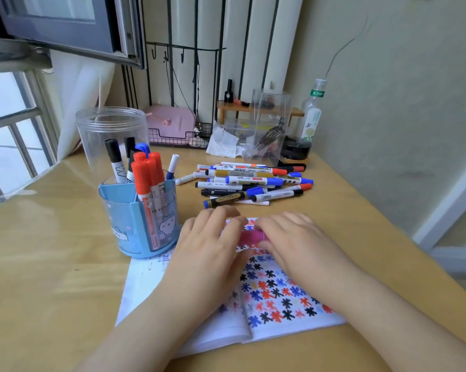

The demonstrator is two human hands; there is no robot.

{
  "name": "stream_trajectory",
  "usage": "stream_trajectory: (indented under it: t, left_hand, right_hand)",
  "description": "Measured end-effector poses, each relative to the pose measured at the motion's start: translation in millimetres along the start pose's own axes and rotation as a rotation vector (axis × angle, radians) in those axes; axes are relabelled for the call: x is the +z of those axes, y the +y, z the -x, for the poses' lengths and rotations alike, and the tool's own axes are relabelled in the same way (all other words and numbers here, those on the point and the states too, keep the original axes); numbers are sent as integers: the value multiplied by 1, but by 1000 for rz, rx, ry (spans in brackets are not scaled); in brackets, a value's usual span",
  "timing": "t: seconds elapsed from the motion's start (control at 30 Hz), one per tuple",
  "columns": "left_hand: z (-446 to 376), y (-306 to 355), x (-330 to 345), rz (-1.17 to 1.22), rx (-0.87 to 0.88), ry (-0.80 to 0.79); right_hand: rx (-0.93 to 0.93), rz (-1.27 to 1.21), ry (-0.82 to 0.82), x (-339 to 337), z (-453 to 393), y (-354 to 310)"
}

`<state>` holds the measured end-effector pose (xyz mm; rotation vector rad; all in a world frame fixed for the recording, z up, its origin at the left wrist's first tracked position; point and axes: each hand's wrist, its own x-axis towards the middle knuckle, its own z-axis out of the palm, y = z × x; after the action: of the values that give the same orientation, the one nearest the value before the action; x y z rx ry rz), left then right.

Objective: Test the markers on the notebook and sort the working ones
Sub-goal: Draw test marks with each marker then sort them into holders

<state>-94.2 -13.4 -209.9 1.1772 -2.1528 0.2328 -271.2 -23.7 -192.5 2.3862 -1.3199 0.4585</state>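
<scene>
Both hands meet over the far part of the open notebook, backs up, forearms coming in from the lower edge and converging. Left hand lies palm-down, fingers curled at the tips around the left end of a pink marker; right hand mirrors it, fingers bent over the right end. Only a short pink stretch shows in the gap between the two hands, lying roughly level, left to right. Both hands grip the marker; can't tell whether cap and barrel are together or apart, fingers hide it. Wrists low, near or on the page, contact unclear.

Notebook lies flat on the desk, its right page covered in red, blue and black star-like scribbles, some yellow. Blue pen holder stands just beside the notebook's far-left corner, left of the left hand, with red-capped, black-capped and blue-capped markers upright in its compartments. Loose pile of markers lies on the desk beyond the hands, mostly sideways, mixed blue, red, black and gold. Clear plastic jar stands behind the holder. Clear bottle stands far right by the wall.
</scene>
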Motion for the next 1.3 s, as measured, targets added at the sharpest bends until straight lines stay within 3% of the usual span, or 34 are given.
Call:
stream_trajectory:
  t: [0.1, 0.27, 0.57, 0.73, 0.97, 1.1, 1.3]
  left_hand:
    - [4, 5, 5, -1, 88, -120]
    - [7, 10, 10, 224, 186, -261]
    - [10, 8, 15, 259, 248, -274]
    - [10, 8, 15, 278, 254, -275]
    - [9, 9, 10, 281, 247, -254]
    - [7, 0, 3, 265, 151, -177]
    - [7, 1, -2, 229, 108, -191]
  right_hand:
    - [41, -18, 12, -7, 29, -8]
    - [102, -34, 59, -7, 54, -17]
    - [166, -237, -63, -14, 65, -16]
    - [178, -276, -18, -15, 67, -13]
    - [281, -305, -157, -26, 68, -11]
    - [445, -374, -212, -29, 72, 8]
    - [579, -811, -108, -32, 69, 11]
